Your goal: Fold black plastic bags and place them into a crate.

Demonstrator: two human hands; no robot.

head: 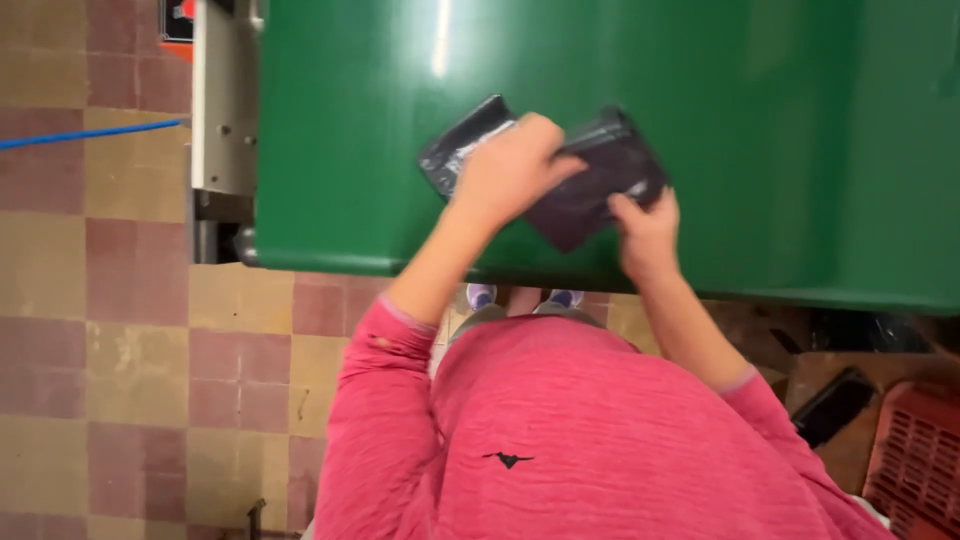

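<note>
Dark plastic-wrapped packet (590, 190) lies on the green table (350, 150), close to the near edge, held between both hands. Left hand (510, 170) rests on top of the packet's left half, fingers curled down and closed over it, covering its middle. Right hand (645, 230) grips the packet's lower right corner, thumb on top, fingers closed beneath the edge; how tightly they close I cannot tell. Packet sits tilted, its left end (455, 150) showing a shiny grey film, its right part a darker purple-black. Both arms wear a pink long-sleeved top (560, 430). Below the table edge, the checked floor tiles (130, 340) in tan and maroon are visible. A red slotted crate (915, 450) stands at lower right, with a dark flat object (830, 405) just beside it.
</note>
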